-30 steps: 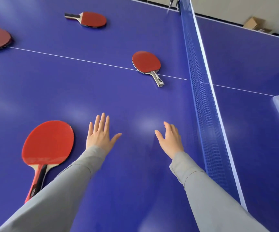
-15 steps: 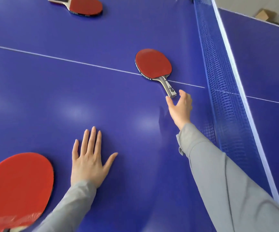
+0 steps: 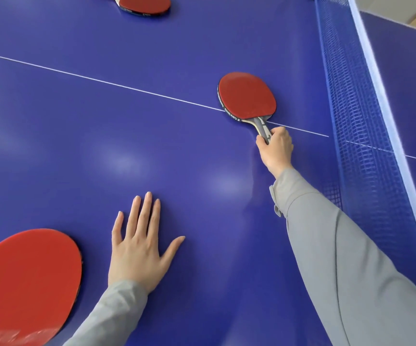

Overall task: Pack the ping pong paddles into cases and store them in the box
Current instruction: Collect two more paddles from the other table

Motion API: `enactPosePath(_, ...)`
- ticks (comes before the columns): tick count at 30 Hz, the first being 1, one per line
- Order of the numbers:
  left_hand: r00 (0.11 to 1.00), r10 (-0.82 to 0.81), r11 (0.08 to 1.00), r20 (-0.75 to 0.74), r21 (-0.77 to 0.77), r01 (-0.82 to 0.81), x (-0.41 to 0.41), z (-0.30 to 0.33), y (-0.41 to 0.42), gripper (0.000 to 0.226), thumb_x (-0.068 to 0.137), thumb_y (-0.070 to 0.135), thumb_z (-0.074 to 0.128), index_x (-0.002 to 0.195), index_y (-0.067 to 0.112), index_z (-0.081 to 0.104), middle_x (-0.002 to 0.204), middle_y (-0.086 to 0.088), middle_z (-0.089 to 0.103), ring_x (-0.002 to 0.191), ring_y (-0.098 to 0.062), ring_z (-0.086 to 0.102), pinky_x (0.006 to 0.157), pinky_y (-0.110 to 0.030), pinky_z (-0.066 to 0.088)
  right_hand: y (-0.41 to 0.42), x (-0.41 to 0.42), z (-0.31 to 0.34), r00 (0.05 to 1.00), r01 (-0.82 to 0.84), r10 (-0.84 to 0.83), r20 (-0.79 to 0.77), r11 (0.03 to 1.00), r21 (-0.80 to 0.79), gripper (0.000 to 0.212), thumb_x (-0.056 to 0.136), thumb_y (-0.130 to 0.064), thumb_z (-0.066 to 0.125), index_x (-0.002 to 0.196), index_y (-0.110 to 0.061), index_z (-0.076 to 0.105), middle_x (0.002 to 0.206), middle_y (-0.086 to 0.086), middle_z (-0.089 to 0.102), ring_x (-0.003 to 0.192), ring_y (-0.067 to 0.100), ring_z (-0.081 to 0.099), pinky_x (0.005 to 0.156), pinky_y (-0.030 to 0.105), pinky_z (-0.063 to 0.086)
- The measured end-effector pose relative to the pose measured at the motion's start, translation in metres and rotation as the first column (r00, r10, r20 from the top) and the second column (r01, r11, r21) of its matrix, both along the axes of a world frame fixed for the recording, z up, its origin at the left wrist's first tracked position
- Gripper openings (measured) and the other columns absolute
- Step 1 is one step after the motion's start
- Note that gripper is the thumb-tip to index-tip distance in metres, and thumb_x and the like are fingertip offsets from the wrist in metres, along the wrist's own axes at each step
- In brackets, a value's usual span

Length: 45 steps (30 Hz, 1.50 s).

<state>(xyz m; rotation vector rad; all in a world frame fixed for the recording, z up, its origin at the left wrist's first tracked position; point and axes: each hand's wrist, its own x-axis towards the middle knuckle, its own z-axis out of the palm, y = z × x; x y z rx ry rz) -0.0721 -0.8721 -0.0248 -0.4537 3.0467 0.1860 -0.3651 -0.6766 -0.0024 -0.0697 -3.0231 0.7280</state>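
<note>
Head view: right hand [image 3: 275,148] hides paddle [image 3: 247,96] handle end.

**Paddles on table, red faces up**

Middle paddle [image 3: 247,96]: flat across the white centre line near the net, grey handle toward the viewer. Near paddle [image 3: 24,283]: lower left, handle out of frame. Far paddle [image 3: 144,5]: top edge, partly cropped.

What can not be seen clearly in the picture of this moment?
- Head view: the handle end of the middle paddle is hidden inside the grip of the right hand.
- The near paddle is cut off by the left and bottom edges; its handle is out of frame.
- The far paddle is cut by the top edge.
- The edge lettering on the middle paddle is too small to read.
- No cases or box are in view.
</note>
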Motion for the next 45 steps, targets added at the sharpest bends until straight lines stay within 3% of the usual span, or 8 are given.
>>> enactPosePath(17,0.998,-0.025,0.991,-0.054,0.13,0.032,0.006,0.007,-0.005,0.078,0.09,0.064,0.035,0.147,0.013,0.03,0.158,-0.002,0.022,0.148,-0.02,0.011,0.119,-0.041,0.004,0.018,0.197,0.023,0.989,0.083,-0.123,-0.088,0.929,-0.362,0.027,0.086,-0.023,0.066,0.098,-0.003,0.053,0.094,0.006,0.053,0.093,0.026,0.051,0.08,0.039,0.045)
enactPosePath(22,0.979,-0.002,0.896,-0.201,0.435,0.091,0.05,0.037,-0.015,0.056,0.087,0.027,0.066,0.137,0.008,0.048,0.142,-0.007,0.048,0.136,-0.027,0.039,0.114,-0.037,0.025,0.022,0.284,0.035,0.982,0.146,-0.18,-0.06,0.919,-0.367,0.024,0.085,-0.021,0.068,0.095,-0.004,0.053,0.091,0.007,0.054,0.089,0.025,0.05,0.075,0.04,0.045)
enactPosePath(25,0.947,0.051,0.908,-0.318,0.41,0.089,0.11,0.056,-0.027,0.051,0.083,0.024,0.071,0.13,0.009,0.055,0.131,-0.007,0.056,0.121,-0.029,0.051,0.101,-0.039,0.037,0.019,0.334,0.038,0.975,0.196,-0.222,-0.022,0.899,-0.391,0.023,0.085,-0.02,0.067,0.095,-0.005,0.052,0.091,0.007,0.053,0.09,0.027,0.051,0.076,0.044,0.047)
enactPosePath(28,0.893,0.261,0.909,-0.367,0.405,-0.099,0.173,0.058,-0.051,0.051,0.081,0.027,0.072,0.126,0.01,0.055,0.123,-0.008,0.054,0.113,-0.024,0.046,0.093,-0.037,0.035,0.017,0.379,0.039,0.97,0.221,-0.243,-0.009,0.893,-0.393,0.023,0.085,-0.019,0.067,0.094,-0.004,0.053,0.088,0.007,0.053,0.087,0.027,0.05,0.075,0.046,0.047)
enactPosePath(31,0.839,0.491,0.824,-0.234,0.438,-0.361,0.22,0.053,-0.069,0.064,0.07,0.023,0.083,0.124,0.006,0.053,0.119,-0.014,0.052,0.108,-0.035,0.046,0.089,-0.047,0.038,0.012,0.421,0.04,0.963,0.25,-0.271,0.001,0.886,-0.392,0.022,0.085,-0.019,0.068,0.093,-0.006,0.052,0.087,0.005,0.052,0.085,0.026,0.05,0.073,0.046,0.047)
enactPosePath(35,0.816,0.578,0.722,0.004,0.464,-0.514,0.247,0.046,-0.077,0.077,0.068,0.032,0.083,0.128,0.002,0.046,0.118,-0.017,0.049,0.113,-0.037,0.044,0.093,-0.049,0.036,0.006,0.471,0.039,0.952,0.29,-0.305,0.029,0.868,-0.404,0.019,0.085,-0.019,0.068,0.09,-0.012,0.051,0.084,0.0,0.051,0.083,0.027,0.052,0.068,0.042,0.047)
enactPosePath(41,0.82,0.562,0.66,0.106,0.541,-0.522,0.247,0.042,-0.092,0.028,0.078,0.02,0.07,0.098,0.007,0.056,0.098,-0.008,0.054,0.099,-0.031,0.049,0.083,-0.043,0.043,0.004,0.525,0.037,0.934,0.345,-0.354,0.05,0.855,-0.386,0.02,0.084,-0.018,0.069,0.092,-0.011,0.053,0.085,0.002,0.052,0.082,0.026,0.052,0.067,0.041,0.045)
enactPosePath(45,0.802,0.578,0.542,0.152,0.663,-0.516,0.247,0.048,-0.1,0.022,0.078,0.015,0.064,0.095,0.014,0.049,0.081,0.002,0.058,0.077,-0.024,0.057,0.063,-0.031,0.041,0.005,0.548,0.04,0.936,0.341,-0.351,0.036,0.872,-0.35,0.019,0.084,-0.017,0.069,0.09,-0.009,0.053,0.081,0.002,0.052,0.079,0.027,0.051,0.064,0.043,0.047)
